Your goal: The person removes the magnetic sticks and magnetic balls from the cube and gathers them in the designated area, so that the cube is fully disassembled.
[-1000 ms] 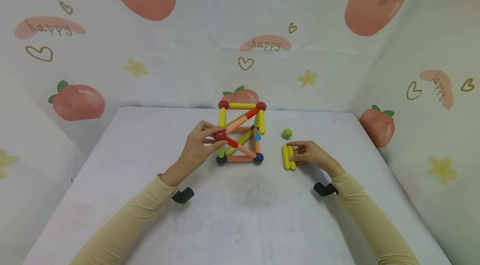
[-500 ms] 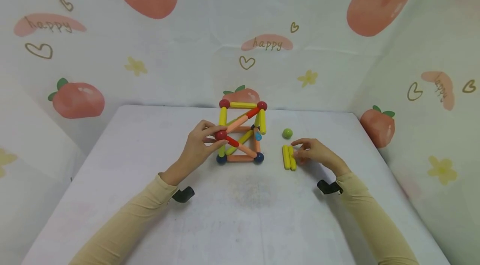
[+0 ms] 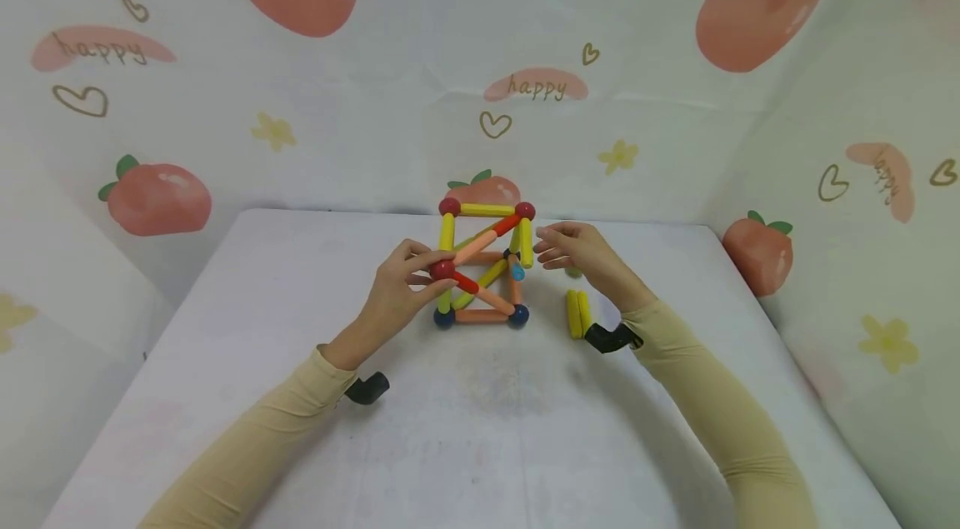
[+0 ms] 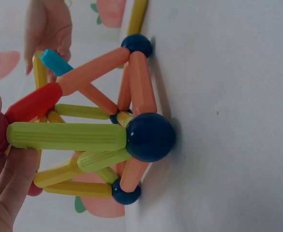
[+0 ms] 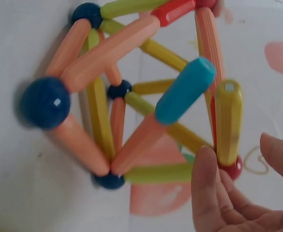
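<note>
A frame of magnetic rods and balls stands on the table, with dark blue balls (image 3: 518, 315) at its base and red balls on top. My left hand (image 3: 392, 291) pinches the front left red ball (image 3: 442, 269) between thumb and fingers. From the back right red ball (image 3: 525, 212) a yellow rod (image 5: 228, 123) sticks out with a free end. Beside that rod is my right hand (image 3: 588, 256), fingers loosely extended and holding nothing; whether a fingertip touches the frame I cannot tell. A blue-ended rod (image 5: 186, 92) slants up from the base, its tip free.
Two yellow rods (image 3: 573, 314) lie side by side on the white table (image 3: 480, 421), right of the frame. A green ball (image 3: 573, 271) sits behind them, mostly hidden by my right hand. A printed cloth (image 3: 405, 129) hangs behind the table.
My right hand has left the two yellow rods and moved up and left to the frame's right side. The left hand keeps its pinch on the red ball.
</note>
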Motion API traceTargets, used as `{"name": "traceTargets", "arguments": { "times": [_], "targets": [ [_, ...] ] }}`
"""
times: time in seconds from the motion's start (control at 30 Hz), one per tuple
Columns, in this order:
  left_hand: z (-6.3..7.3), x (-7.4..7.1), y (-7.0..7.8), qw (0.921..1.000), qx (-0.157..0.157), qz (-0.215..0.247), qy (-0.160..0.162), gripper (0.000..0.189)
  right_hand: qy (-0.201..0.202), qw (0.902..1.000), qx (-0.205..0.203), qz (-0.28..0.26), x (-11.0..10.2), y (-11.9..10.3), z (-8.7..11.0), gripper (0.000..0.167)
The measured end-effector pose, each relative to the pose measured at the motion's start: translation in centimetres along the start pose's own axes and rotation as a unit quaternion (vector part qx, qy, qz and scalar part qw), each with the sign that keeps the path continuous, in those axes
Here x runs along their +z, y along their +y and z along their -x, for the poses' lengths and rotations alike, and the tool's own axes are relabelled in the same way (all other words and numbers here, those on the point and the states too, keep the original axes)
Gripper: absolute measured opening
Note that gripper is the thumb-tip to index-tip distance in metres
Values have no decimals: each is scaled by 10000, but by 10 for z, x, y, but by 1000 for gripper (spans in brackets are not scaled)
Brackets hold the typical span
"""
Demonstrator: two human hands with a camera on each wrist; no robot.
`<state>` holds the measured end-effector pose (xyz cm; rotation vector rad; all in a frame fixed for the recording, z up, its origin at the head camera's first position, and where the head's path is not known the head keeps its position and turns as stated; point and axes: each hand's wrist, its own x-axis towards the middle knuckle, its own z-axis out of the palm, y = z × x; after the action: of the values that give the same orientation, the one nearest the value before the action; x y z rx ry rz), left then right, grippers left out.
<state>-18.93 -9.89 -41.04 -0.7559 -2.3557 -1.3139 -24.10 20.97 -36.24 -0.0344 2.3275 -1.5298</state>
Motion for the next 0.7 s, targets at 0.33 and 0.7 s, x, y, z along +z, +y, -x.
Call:
{"name": "traceTargets", "arguments": {
  "times": [0.33, 0.7],
  "targets": [
    [0, 0, 0, 9999, -102, 66, -30, 42, 135, 9983, 93, -554, 19, -12, -16, 42],
    [-1, 1, 1, 9999, -102, 41, -8, 42, 234, 9974, 29, -676, 17, -10, -22, 40]
  ]
}}
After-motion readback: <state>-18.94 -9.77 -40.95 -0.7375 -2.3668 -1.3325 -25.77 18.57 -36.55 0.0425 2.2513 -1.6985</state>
